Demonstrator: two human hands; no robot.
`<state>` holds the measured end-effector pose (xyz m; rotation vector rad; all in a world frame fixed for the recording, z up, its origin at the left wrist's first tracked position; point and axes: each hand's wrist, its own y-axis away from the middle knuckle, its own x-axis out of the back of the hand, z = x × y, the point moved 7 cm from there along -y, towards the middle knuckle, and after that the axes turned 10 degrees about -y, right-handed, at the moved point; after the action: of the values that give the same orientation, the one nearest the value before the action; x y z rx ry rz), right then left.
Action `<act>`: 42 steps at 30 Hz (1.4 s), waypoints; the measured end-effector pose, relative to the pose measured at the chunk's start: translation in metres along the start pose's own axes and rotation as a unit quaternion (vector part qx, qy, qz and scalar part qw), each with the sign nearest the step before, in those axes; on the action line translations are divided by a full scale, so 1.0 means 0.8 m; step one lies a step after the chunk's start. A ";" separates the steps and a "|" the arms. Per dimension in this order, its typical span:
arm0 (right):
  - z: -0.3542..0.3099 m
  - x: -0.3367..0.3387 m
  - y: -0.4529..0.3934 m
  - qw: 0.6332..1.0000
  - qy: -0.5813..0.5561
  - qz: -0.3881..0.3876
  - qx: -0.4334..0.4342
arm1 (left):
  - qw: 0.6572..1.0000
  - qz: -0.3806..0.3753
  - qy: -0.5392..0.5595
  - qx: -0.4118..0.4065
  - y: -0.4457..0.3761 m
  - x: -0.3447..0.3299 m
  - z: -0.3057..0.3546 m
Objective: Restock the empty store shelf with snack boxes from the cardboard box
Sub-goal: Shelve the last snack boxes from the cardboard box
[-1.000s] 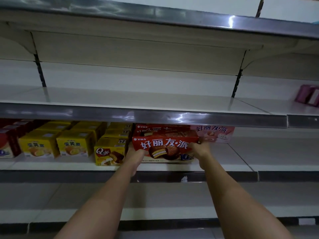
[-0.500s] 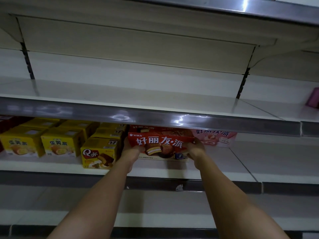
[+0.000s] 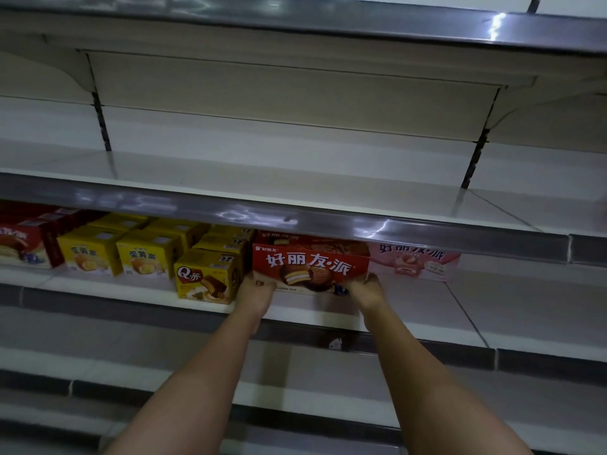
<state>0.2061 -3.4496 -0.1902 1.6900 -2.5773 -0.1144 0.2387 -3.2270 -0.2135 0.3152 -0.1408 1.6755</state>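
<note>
Pale store shelving fills the head view, tier above tier, each with a shiny metal front rail. Most of the upper tier is bare, as far as the picture shows. On the middle shelf [image 3: 427, 316] a row of goods has formed. Far left sit red boxes [image 3: 23, 246], then yellow cake boxes [image 3: 115, 254] in ranks, then a yellow box marked Q [image 3: 205, 277] at the front edge. Right of that is the red snack box [image 3: 310, 269], long and flat, its printed face turned outward, with what looks like another red box just behind it. A pink snack box [image 3: 415, 262] stands set back on its right.

Both arms reach up from below. The left hand [image 3: 256, 287] grips the red snack box at its lower left corner, and the right hand [image 3: 366, 285] grips the lower right corner, fingers curled under and round the ends. The box appears to rest on or just above the shelf, close beside the Q box. The cardboard box that supplies the stock is out of view.

By its look the carton is light and stiff, thin card that would dent under a hard squeeze, with a glossy face that may slip. Holding it by the two short ends, as now, seems the safest grip for sliding it square against its neighbours
</note>
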 end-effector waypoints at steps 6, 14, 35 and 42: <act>0.011 0.000 0.034 0.997 0.063 -0.044 0.001 | 0.998 0.046 -0.017 0.033 0.055 0.030 -0.026; 0.041 -0.088 0.126 0.961 0.164 -0.217 -0.043 | 0.981 0.140 -0.050 0.128 0.160 0.126 -0.110; 0.161 -0.403 0.511 0.840 0.266 -0.469 -0.065 | 0.869 0.360 0.043 0.336 0.481 0.536 -0.374; 0.200 -0.507 0.657 0.791 0.259 -0.545 -0.102 | 0.821 0.433 0.058 0.368 0.587 0.647 -0.433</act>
<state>-0.1262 -2.8640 -0.3030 2.4077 -0.9427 0.0311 -0.3204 -2.7010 -0.3524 0.8116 0.5644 2.6186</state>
